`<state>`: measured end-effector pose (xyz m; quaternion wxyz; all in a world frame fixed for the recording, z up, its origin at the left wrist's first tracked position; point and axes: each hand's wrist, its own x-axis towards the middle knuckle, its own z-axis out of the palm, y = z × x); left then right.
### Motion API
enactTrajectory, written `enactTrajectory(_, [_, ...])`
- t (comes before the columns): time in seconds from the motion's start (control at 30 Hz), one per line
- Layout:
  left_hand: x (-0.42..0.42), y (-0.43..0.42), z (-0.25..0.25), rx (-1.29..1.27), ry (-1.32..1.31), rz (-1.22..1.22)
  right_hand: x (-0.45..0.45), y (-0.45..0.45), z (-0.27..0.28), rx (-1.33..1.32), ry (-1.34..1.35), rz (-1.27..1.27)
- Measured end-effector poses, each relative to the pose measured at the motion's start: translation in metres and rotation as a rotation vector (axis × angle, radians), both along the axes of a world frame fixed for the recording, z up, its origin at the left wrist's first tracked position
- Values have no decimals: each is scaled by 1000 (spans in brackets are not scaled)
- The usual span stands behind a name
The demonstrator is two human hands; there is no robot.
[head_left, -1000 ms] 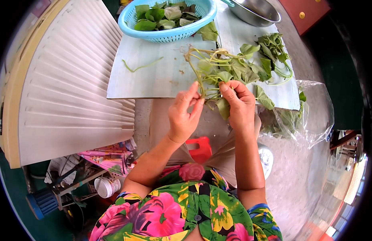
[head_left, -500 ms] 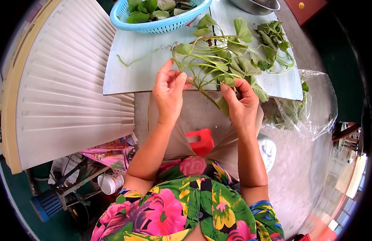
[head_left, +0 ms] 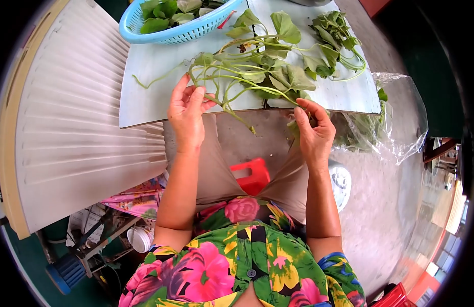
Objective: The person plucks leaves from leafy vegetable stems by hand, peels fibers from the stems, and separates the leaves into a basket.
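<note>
A leafy green vine [head_left: 237, 77] with long thin stems stretches over the front of the light-blue table [head_left: 150, 107]. My left hand [head_left: 188, 112] pinches its main stem near the left end. On the right, my right hand [head_left: 314, 130] has thumb and forefinger closed at the tip of a thin stem, with a leaf partly hidden behind the fingers. The vine's cut end hangs past the table edge between my hands. A bunch of leafy stems [head_left: 336, 43] lies at the table's right, and a thin loose stem [head_left: 152, 82] lies at the left.
A blue basket [head_left: 183, 35] of leaves stands at the back left, with part of a metal bowl [head_left: 311, 1] at the back. Clear plastic bag [head_left: 400, 117] with greens is right of the table. A red stool [head_left: 255, 176] shows between the legs; a ribbed white panel [head_left: 88, 117] stands left.
My left hand has moved left with the main stem, spreading the vine. My right hand has shifted slightly right and down. The view has shifted, so the basket sits further left and higher.
</note>
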<state>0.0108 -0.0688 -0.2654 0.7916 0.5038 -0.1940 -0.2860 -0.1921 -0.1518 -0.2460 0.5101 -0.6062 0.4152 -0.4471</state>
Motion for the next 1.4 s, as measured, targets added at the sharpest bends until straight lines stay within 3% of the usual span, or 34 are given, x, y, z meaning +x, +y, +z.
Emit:
enactTrajectory(0.07, [4, -1, 0, 18, -30, 4, -4, -4, 0, -285, 214, 2])
enactTrajectory(0.23, [9, 1, 3, 95, -60, 50, -2, -7, 4, -308, 425, 15])
enactTrajectory(0.57, [22, 5, -1, 180, -179, 147, -8, -13, -3, -347, 542, 13])
enactTrajectory(0.67, [23, 7, 1, 313, -360, 180, -9, -7, 13, -468, 659, 54])
enactTrajectory(0.73, [20, 10, 2, 421, -722, 303, -8, 3, 32, -422, 584, 159])
enactTrajectory(0.77, [17, 10, 4, 423, -723, 305, -6, 7, 39, -384, 538, 212])
enactTrajectory(0.83, [3, 13, 11, 209, -825, 578, -2, 12, 43, -333, 510, 221])
enactTrajectory(0.93, [-34, 31, 35, 112, -186, 9, 3, 15, 42, -277, 450, 242])
enactTrajectory(1.0, [-52, 29, 37, 227, 5, -425, 6, 17, 36, -270, 409, 260])
enactTrajectory(1.03, [-61, 24, 34, 261, 107, -501, 6, 17, 31, -209, 320, 313])
enactTrajectory(1.1, [-71, 20, 29, 226, 142, -530, 4, 20, 29, -141, 234, 362])
enactTrajectory(1.17, [-73, 18, 27, 199, 134, -536, 1, 23, 35, 101, 265, 413])
enactTrajectory(1.4, [-78, 14, 25, -82, 466, -497, 4, 26, 26, -74, 271, 386])
